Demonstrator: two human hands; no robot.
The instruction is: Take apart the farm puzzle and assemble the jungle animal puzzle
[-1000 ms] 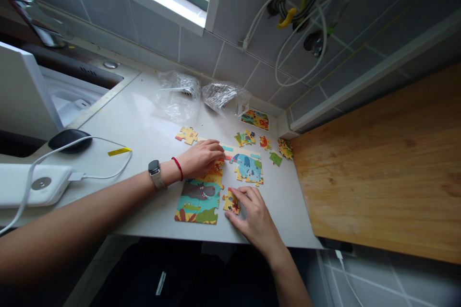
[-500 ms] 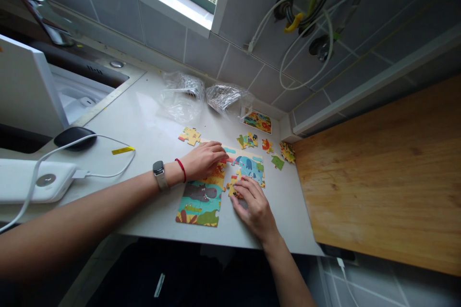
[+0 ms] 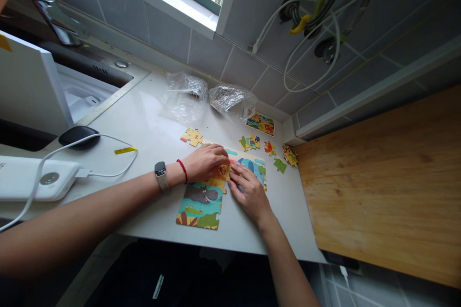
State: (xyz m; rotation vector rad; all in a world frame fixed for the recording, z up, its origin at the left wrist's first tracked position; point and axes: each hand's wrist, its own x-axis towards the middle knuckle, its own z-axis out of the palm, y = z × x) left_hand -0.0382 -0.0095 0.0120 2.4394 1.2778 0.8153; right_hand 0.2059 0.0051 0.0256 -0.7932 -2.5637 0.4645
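Observation:
A partly joined jigsaw puzzle (image 3: pixel 201 206) lies on the white counter, with a hippo and a crocodile in its near left part. My left hand (image 3: pixel 207 162), with a watch and a red cord on its wrist, rests on the puzzle's upper left, fingers bent and close together. My right hand (image 3: pixel 249 191) is closed at the seam beside it, fingertips on a yellow puzzle piece that they mostly hide. The blue elephant section (image 3: pixel 258 168) lies partly under its fingers. Both hands' fingertips nearly meet. Loose puzzle pieces (image 3: pixel 250 142) lie beyond, and a yellow puzzle piece (image 3: pixel 192 137) sits left.
A picture card (image 3: pixel 260 123) and crumpled clear plastic bags (image 3: pixel 230 98) lie near the tiled wall. On the left are a black mouse (image 3: pixel 79 137), a white power bank (image 3: pixel 39 180) with a cable, and a sink. A wooden board (image 3: pixel 378 182) borders the counter's right side.
My right hand has moved up and left to the seam, covering the yellow piece and more of the elephant section. My left hand stays nearly in place. The view has shifted slightly.

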